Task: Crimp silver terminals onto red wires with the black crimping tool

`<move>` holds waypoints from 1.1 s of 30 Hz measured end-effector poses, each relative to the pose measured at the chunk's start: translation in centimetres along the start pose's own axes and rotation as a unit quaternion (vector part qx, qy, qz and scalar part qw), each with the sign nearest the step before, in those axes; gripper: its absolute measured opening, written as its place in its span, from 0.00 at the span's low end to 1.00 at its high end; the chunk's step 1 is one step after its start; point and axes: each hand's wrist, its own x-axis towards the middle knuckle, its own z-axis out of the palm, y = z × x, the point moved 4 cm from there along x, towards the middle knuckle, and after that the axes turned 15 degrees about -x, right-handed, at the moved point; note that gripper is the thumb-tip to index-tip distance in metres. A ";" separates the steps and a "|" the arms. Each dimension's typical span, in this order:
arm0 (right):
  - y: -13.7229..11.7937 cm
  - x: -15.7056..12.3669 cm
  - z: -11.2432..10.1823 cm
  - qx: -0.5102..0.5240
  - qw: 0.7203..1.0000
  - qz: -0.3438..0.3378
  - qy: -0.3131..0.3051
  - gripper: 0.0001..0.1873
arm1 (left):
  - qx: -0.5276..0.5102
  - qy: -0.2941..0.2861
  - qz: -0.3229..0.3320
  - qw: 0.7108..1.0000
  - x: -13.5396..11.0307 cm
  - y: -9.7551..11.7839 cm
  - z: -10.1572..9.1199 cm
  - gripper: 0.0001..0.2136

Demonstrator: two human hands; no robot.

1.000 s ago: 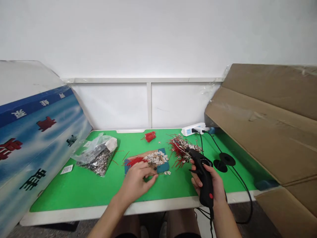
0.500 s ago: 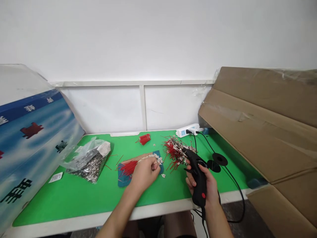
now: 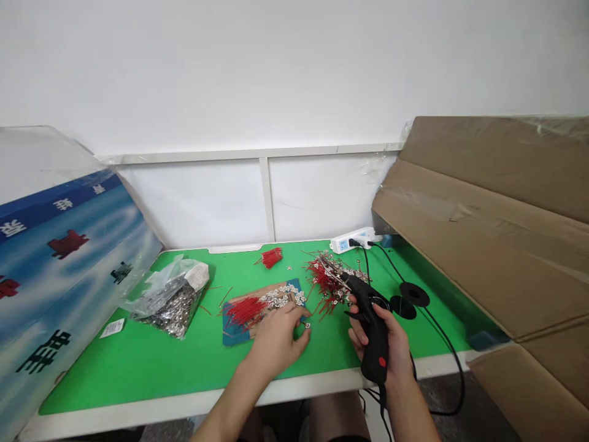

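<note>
My right hand [image 3: 391,350] grips a black glue gun [image 3: 370,325] with a red switch, its nozzle pointing up-left toward a heap of red wires and silver terminals [image 3: 331,279]. My left hand [image 3: 278,337] rests palm down on the green mat [image 3: 138,356], fingertips pinched at a small silver terminal [image 3: 307,325] beside a blue pad. That blue pad [image 3: 239,331] carries loose red wires [image 3: 246,310] and a pile of silver terminals [image 3: 283,296].
A clear bag of metal parts [image 3: 172,298] lies at the left. A bound red wire bundle [image 3: 271,256] and a white power strip [image 3: 356,239] sit at the back. Black cables and a round black stand [image 3: 411,296] lie right. Cardboard sheets [image 3: 497,227] lean right, a printed blue box [image 3: 59,264] left.
My left hand drew back from the terminal pile on the pad toward me and now pinches at a single terminal on the mat. The glue gun stayed in my right hand.
</note>
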 end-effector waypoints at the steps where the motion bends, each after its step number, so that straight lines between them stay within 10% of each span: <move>1: 0.0 0.0 0.0 0.000 1.000 -0.001 -0.002 0.19 | 0.009 0.003 -0.005 1.000 -0.1 -0.1 0.1 0.11; 10: -0.1 -0.2 0.1 -0.019 1.000 0.002 -0.002 0.20 | 0.054 -0.001 0.003 0.999 0.0 -0.3 0.8 0.08; 33: -0.2 -0.2 0.4 -0.051 0.999 -0.001 0.016 0.20 | 0.059 0.144 -0.026 0.987 -4.8 -5.1 -6.2 0.09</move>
